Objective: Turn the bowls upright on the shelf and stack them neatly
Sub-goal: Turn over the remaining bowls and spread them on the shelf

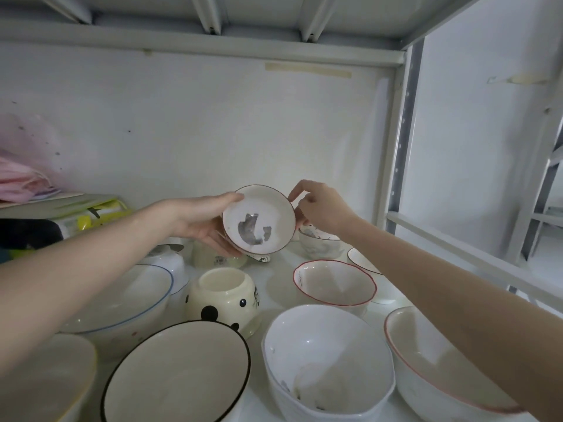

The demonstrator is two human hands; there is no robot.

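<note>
A small white bowl (259, 220) with a dark rim and a grey cat picture inside is held above the shelf, tilted with its opening toward me. My left hand (207, 223) grips its left side, thumb on the rim and fingers under it. My right hand (323, 208) pinches the right rim. Below it a similar bowl (320, 242) stands upright at the back. A red-rimmed bowl (335, 283), a plain white bowl (326, 360) and a pink-rimmed bowl (432, 370) stand upright on the white shelf (274, 278).
A cream panda cup (224, 296) stands in the middle. On the left sit a blue-rimmed bowl (128, 300), a black-rimmed bowl (176, 376) and a yellow-rimmed bowl (45, 382). Pink cloth and boxes (36, 190) fill the far left. A metal shelf post (399, 141) rises on the right.
</note>
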